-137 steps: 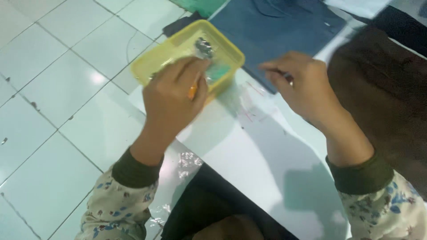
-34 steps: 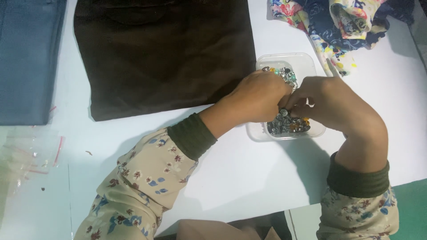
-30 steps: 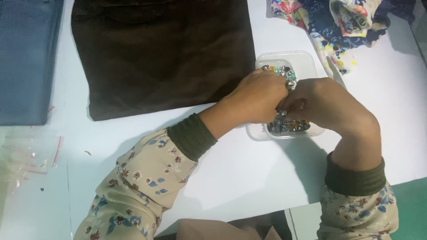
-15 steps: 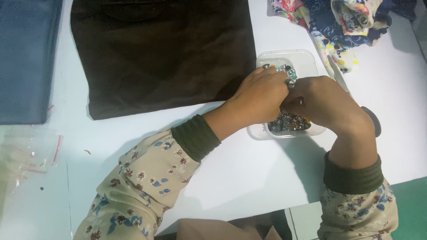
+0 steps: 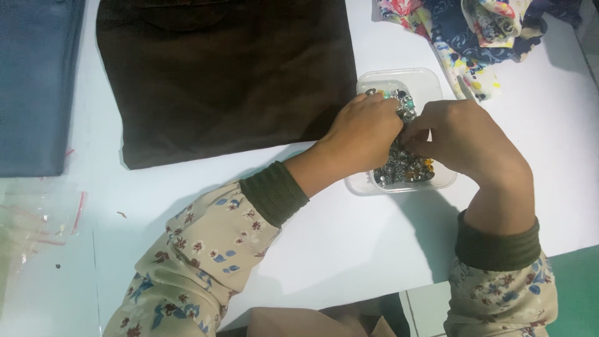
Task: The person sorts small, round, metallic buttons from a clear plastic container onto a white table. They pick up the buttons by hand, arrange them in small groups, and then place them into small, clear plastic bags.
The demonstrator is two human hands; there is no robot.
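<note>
A clear plastic tub [image 5: 399,76] stands on the white table [image 5: 349,243], heaped with small shiny metal pieces [image 5: 405,168], a few of them coloured. My left hand [image 5: 365,134] reaches across into the tub, its curled fingertips buried in the heap and hidden. From the right, my right hand [image 5: 465,140] meets it over the heap, thumb and fingers pinched together at the pieces. The two hands' fingertips nearly touch. Both arms wear floral sleeves with dark green cuffs.
A dark brown cloth [image 5: 218,75] lies flat just left of the tub. Folded blue denim [image 5: 34,81] sits at the far left. Crumpled floral fabric [image 5: 474,25] lies behind the tub. Clear plastic bags [image 5: 31,218] lie at the left edge.
Over the last second both hands stay at the tub, and my right hand shifts slightly toward the left one. The oldest frame shows a yellow tub instead.
</note>
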